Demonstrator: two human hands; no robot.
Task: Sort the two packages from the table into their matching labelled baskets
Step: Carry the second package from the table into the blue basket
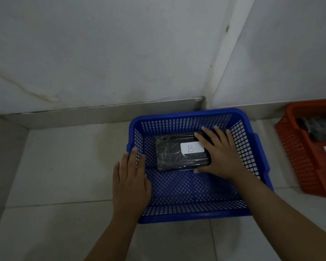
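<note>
A blue mesh basket [196,191] stands on the tiled floor near the wall corner. Inside it, toward the far side, lies a black plastic-wrapped package [173,155] with a white label marked "B". My right hand [220,153] reaches into the basket and grips the package's right end, fingers over the top and thumb at the near edge. My left hand [131,181] rests flat on the basket's left rim, fingers straight and holding nothing. At the right edge an orange mesh basket [297,161] holds another dark package [318,129] with a white label, partly cut off.
White walls meet in a corner just behind the blue basket, with a low skirting ledge [102,113] along the floor. Pale floor tiles spread to the left and front. A gap of floor separates the two baskets.
</note>
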